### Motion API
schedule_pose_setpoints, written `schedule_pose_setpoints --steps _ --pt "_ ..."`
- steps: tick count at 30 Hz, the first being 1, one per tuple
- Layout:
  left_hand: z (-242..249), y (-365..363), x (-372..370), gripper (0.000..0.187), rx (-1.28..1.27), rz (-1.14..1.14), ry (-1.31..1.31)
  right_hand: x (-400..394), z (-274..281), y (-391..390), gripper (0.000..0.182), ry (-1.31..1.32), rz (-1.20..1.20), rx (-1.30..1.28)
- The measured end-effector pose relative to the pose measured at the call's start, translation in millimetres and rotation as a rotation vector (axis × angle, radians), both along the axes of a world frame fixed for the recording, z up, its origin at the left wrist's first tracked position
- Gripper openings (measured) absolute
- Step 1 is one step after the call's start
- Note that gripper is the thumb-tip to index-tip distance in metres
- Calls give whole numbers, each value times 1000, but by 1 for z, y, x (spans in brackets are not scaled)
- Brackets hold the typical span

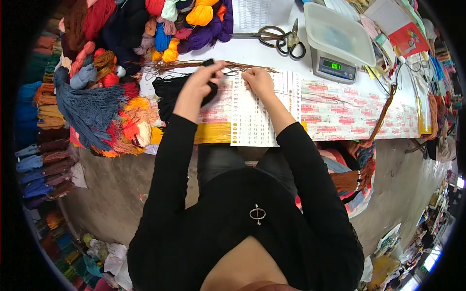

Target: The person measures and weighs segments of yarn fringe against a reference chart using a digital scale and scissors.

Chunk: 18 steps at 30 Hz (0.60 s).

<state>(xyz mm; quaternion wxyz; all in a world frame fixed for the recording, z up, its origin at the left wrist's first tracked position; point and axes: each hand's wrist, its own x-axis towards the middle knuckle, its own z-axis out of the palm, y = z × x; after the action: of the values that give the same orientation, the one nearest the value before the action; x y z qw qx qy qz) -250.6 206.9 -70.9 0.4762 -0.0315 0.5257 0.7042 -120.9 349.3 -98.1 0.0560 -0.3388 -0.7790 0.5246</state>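
Observation:
My left hand is closed around part of a hank of black yarn, just left of a white punched card. Black strands show above the fingers and below the wrist side. My right hand is closed in a pinch at the card's upper edge; whatever lies between its fingertips is too small to make out. The card has rows of holes, with a column of round holes down its left side. Behind both hands stretches a bundle of thin brown yarn.
Dark scissors lie beyond my right hand. A digital scale with a clear plastic tray stands to the right. Coloured yarn hanks crowd the left side. A printed sheet is at the back.

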Motion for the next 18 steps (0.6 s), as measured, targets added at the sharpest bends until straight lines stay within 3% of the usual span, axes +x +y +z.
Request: schedule_pose_setpoints --steps 3,5,6,8,9,11,13,14,16,18 --pt "26 -26 -24 18 654 63 -607 0 -4 2 20 11 5 -42" --pt "8 -22 -21 27 412 52 -179 -1 -13 5 19 133 -5 -237" --pt "6 -14 -7 32 315 -115 -8 -1 -17 8 18 193 -4 -333" --pt "-23 4 17 12 -199 -348 311 2 -11 11 17 258 19 -489" --pt "-8 14 42 25 -226 -346 379 3 -7 12 17 291 28 -569" --pt "-15 17 44 25 -276 -455 520 2 -4 10 21 185 76 -359" --pt "-12 9 25 24 -407 -239 582 1 -5 6 23 42 90 -153" --pt "-28 -2 -1 17 -331 -72 417 1 -6 4 26 37 77 -103" --pt "-4 -38 -40 7 -28 100 80 3 -3 2 26 5 64 -75" --pt "1 -86 -88 10 208 312 -102 2 -2 1 26 -3 62 -73"
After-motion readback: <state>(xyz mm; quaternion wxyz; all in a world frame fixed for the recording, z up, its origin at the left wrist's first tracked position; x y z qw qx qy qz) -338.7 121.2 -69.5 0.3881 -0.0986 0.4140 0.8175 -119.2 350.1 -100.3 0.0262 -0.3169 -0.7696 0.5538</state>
